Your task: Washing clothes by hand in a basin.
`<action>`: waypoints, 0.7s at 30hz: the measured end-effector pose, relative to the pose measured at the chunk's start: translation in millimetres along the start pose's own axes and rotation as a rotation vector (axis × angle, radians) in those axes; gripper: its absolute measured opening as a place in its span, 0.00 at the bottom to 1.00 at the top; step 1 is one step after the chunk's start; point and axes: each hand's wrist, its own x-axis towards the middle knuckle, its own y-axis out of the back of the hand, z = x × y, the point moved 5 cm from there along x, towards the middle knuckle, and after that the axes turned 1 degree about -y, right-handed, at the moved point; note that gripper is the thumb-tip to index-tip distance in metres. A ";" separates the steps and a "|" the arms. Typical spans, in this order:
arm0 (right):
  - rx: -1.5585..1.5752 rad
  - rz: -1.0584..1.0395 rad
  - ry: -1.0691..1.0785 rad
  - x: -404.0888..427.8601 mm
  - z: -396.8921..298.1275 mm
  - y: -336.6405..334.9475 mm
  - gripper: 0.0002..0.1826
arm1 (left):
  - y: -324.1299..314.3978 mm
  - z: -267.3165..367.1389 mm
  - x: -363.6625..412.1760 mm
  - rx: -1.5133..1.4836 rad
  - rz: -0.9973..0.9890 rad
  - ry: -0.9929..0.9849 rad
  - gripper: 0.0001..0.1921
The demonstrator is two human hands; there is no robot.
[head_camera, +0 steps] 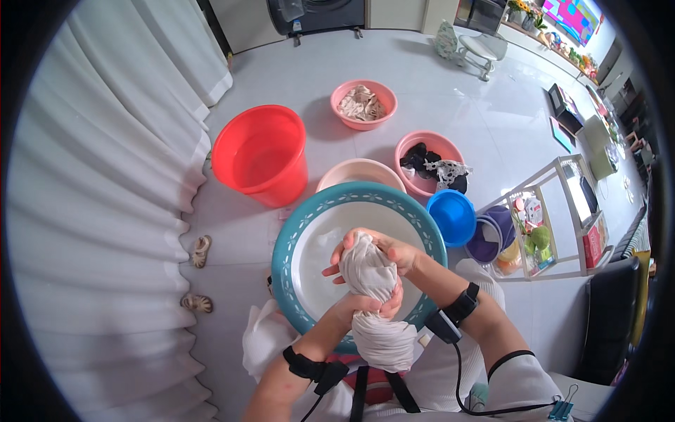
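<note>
A white cloth (387,345), bunched and twisted, hangs over the near side of a large teal-rimmed basin (285,264) with a white inside. My left hand (372,306) is closed round the cloth's middle, with folds bulging out below it. Higher up, my right hand (395,253) cups the cloth's upper end, its fingers curled over the top and partly hidden behind it. The basin's white bottom shows around the hands; how much water it holds, I cannot tell.
Beyond the basin stand a red bucket (263,158), a pale pink basin (361,166), a pink basin with dark clothes (406,142) and a smaller one with beige cloth (364,125). A blue basin (452,217) and a shelf rack (561,266) are at right; a white curtain (116,211) hangs left.
</note>
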 end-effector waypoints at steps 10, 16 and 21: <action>-0.377 0.576 -0.140 -11.9 -6.5 22.9 0.14 | 19.6 3.1 -7.2 0.065 0.310 0.136 0.18; -0.884 0.718 -0.157 -22.0 -12.7 30.8 0.08 | 45.1 -1.3 -6.2 0.362 0.552 0.146 0.19; -1.226 0.792 -0.064 -25.2 -11.5 34.7 0.08 | 55.7 -0.5 -1.8 0.504 0.705 -0.053 0.24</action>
